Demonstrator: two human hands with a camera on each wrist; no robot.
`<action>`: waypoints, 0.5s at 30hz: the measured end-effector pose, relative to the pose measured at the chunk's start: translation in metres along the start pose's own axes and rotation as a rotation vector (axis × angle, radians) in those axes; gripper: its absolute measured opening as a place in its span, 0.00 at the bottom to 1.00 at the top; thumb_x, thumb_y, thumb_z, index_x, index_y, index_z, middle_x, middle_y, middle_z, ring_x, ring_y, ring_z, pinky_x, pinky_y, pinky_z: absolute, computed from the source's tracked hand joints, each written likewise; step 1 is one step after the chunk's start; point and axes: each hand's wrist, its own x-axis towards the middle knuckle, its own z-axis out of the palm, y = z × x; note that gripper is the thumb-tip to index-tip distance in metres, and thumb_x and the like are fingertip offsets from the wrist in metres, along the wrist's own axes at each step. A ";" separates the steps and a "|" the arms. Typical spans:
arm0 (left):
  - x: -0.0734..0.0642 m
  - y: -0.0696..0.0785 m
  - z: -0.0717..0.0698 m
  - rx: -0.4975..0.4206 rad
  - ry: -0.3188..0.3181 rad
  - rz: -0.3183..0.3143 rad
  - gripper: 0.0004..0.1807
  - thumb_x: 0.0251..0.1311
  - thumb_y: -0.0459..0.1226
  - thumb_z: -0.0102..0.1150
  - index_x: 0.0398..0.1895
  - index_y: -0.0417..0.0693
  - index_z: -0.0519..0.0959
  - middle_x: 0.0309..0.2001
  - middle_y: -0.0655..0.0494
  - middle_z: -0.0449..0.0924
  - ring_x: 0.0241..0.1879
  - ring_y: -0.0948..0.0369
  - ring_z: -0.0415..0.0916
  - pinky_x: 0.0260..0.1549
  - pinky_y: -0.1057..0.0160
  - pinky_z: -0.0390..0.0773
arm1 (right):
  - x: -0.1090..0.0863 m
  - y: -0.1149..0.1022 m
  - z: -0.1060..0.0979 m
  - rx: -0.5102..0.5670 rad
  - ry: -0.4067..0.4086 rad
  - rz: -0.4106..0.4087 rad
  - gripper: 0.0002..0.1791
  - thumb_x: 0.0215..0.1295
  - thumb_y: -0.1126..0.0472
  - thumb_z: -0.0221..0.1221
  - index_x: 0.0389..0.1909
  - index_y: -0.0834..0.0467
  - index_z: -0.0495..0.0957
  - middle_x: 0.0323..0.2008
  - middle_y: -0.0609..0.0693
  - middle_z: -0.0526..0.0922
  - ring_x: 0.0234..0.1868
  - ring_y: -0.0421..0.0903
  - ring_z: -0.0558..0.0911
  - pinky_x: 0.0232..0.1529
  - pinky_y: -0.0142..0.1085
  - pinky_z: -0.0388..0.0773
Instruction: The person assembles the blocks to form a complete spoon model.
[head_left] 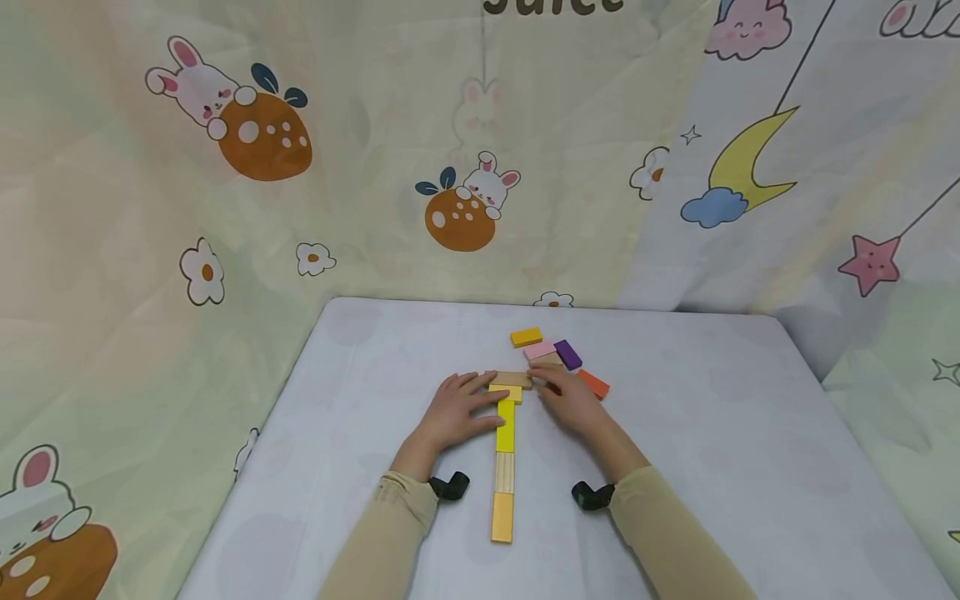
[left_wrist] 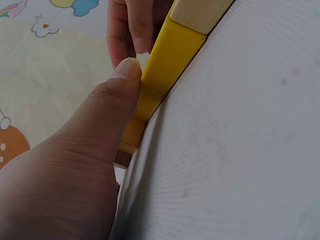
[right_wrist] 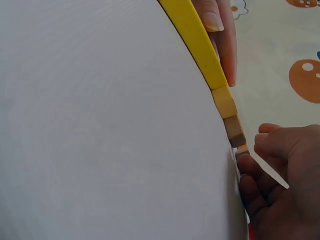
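A row of wooden blocks runs away from the person: an orange-tan block [head_left: 502, 518] nearest, a pale block [head_left: 505, 472], a bright yellow block [head_left: 506, 437] and a light yellow block [head_left: 517, 399]. A tan block [head_left: 512, 379] lies crosswise at the far end. My left hand [head_left: 453, 410] spreads its fingers over the row from the left. In the left wrist view its thumb [left_wrist: 127, 70] is against the bright yellow block's side. From the right, my right hand [head_left: 570, 406] reaches the crosswise block's right end with bent fingers, the index fingertip touching there.
Beyond the right hand lie loose blocks: an orange-yellow one [head_left: 527, 337], a pink one [head_left: 539, 350], a purple one [head_left: 568, 355], a tan one [head_left: 547, 360] and a red-orange one [head_left: 593, 384]. The white table [head_left: 720, 433] ends at a printed curtain [head_left: 375, 167].
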 end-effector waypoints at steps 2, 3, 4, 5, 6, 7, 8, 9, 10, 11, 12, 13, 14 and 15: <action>0.000 0.000 0.000 -0.007 0.002 0.000 0.32 0.62 0.68 0.48 0.70 0.79 0.66 0.78 0.66 0.53 0.75 0.53 0.56 0.74 0.45 0.53 | -0.004 0.001 -0.006 -0.002 0.012 0.029 0.20 0.74 0.55 0.54 0.64 0.40 0.75 0.69 0.41 0.71 0.68 0.51 0.72 0.67 0.55 0.70; 0.000 0.001 0.000 -0.010 0.002 0.000 0.32 0.62 0.68 0.48 0.70 0.79 0.66 0.78 0.66 0.53 0.75 0.53 0.56 0.74 0.45 0.53 | -0.006 0.001 -0.009 -0.008 0.024 0.043 0.20 0.74 0.55 0.54 0.64 0.40 0.75 0.68 0.42 0.72 0.64 0.50 0.74 0.65 0.53 0.73; 0.000 0.001 0.000 -0.012 -0.002 -0.002 0.32 0.62 0.68 0.47 0.70 0.79 0.66 0.78 0.67 0.52 0.75 0.53 0.55 0.75 0.45 0.53 | -0.009 0.001 -0.013 -0.005 0.041 0.054 0.19 0.74 0.55 0.53 0.63 0.40 0.76 0.65 0.43 0.74 0.59 0.50 0.76 0.61 0.51 0.76; 0.000 0.001 0.001 -0.019 0.001 0.000 0.32 0.62 0.68 0.48 0.69 0.79 0.66 0.78 0.66 0.53 0.75 0.53 0.56 0.75 0.44 0.53 | -0.011 0.001 -0.017 -0.005 0.064 0.062 0.18 0.74 0.55 0.53 0.62 0.41 0.77 0.61 0.44 0.77 0.54 0.49 0.77 0.56 0.49 0.78; 0.000 0.001 0.001 -0.022 0.001 0.001 0.32 0.62 0.68 0.48 0.70 0.79 0.66 0.78 0.66 0.53 0.75 0.53 0.55 0.75 0.44 0.53 | -0.014 0.002 -0.022 -0.002 0.091 0.063 0.18 0.74 0.56 0.53 0.61 0.42 0.77 0.58 0.46 0.78 0.49 0.49 0.76 0.52 0.46 0.79; 0.000 0.001 0.001 -0.024 0.002 0.003 0.32 0.62 0.68 0.48 0.69 0.79 0.67 0.78 0.66 0.53 0.75 0.53 0.55 0.74 0.44 0.53 | -0.016 0.003 -0.026 -0.002 0.118 0.062 0.17 0.74 0.57 0.53 0.60 0.44 0.78 0.54 0.47 0.79 0.45 0.49 0.76 0.47 0.44 0.78; 0.000 0.001 0.000 -0.024 0.003 0.003 0.32 0.62 0.68 0.48 0.69 0.79 0.67 0.78 0.66 0.53 0.75 0.53 0.55 0.74 0.44 0.53 | -0.018 0.005 -0.031 -0.001 0.145 0.052 0.17 0.74 0.58 0.53 0.60 0.46 0.78 0.53 0.49 0.79 0.44 0.49 0.75 0.46 0.44 0.77; 0.000 0.001 0.000 -0.025 0.005 0.003 0.32 0.63 0.68 0.48 0.69 0.79 0.67 0.78 0.66 0.53 0.75 0.53 0.55 0.74 0.44 0.53 | -0.020 0.007 -0.036 0.005 0.170 0.041 0.17 0.73 0.59 0.53 0.59 0.49 0.79 0.52 0.51 0.80 0.43 0.50 0.75 0.45 0.44 0.76; 0.000 0.001 0.000 -0.023 0.006 0.003 0.32 0.63 0.68 0.48 0.69 0.78 0.67 0.78 0.66 0.53 0.75 0.53 0.55 0.74 0.45 0.53 | -0.022 0.009 -0.040 0.007 0.190 0.034 0.17 0.73 0.59 0.53 0.59 0.52 0.79 0.52 0.53 0.80 0.44 0.51 0.76 0.45 0.45 0.76; 0.000 0.002 0.000 -0.022 0.006 0.002 0.32 0.63 0.68 0.48 0.69 0.79 0.67 0.78 0.66 0.53 0.75 0.53 0.55 0.74 0.45 0.53 | -0.024 0.012 -0.044 0.002 0.204 0.032 0.17 0.73 0.59 0.53 0.59 0.53 0.79 0.54 0.54 0.80 0.46 0.51 0.77 0.47 0.46 0.78; 0.000 0.001 -0.001 -0.021 0.005 0.001 0.32 0.63 0.68 0.48 0.69 0.78 0.67 0.78 0.66 0.53 0.75 0.53 0.55 0.75 0.45 0.53 | -0.026 0.015 -0.047 0.002 0.219 0.032 0.17 0.73 0.60 0.53 0.58 0.54 0.79 0.56 0.55 0.79 0.48 0.52 0.77 0.49 0.47 0.78; 0.000 0.001 -0.001 -0.022 0.003 -0.001 0.32 0.63 0.68 0.48 0.69 0.78 0.67 0.78 0.66 0.54 0.75 0.53 0.55 0.75 0.45 0.53 | -0.028 0.020 -0.050 -0.001 0.233 0.033 0.17 0.73 0.60 0.53 0.58 0.55 0.79 0.57 0.56 0.79 0.49 0.53 0.77 0.51 0.48 0.78; 0.000 0.001 -0.001 -0.021 -0.002 -0.003 0.32 0.63 0.68 0.47 0.70 0.79 0.67 0.78 0.67 0.53 0.75 0.53 0.55 0.75 0.45 0.53 | -0.031 0.024 -0.051 -0.007 0.244 0.038 0.17 0.72 0.60 0.53 0.58 0.56 0.79 0.59 0.57 0.78 0.50 0.54 0.78 0.52 0.49 0.78; 0.000 0.001 -0.001 -0.021 -0.005 -0.005 0.32 0.63 0.68 0.47 0.70 0.79 0.66 0.78 0.67 0.53 0.75 0.53 0.55 0.75 0.45 0.53 | -0.033 0.029 -0.052 -0.011 0.253 0.048 0.17 0.72 0.59 0.53 0.58 0.56 0.79 0.59 0.57 0.78 0.50 0.54 0.78 0.51 0.49 0.78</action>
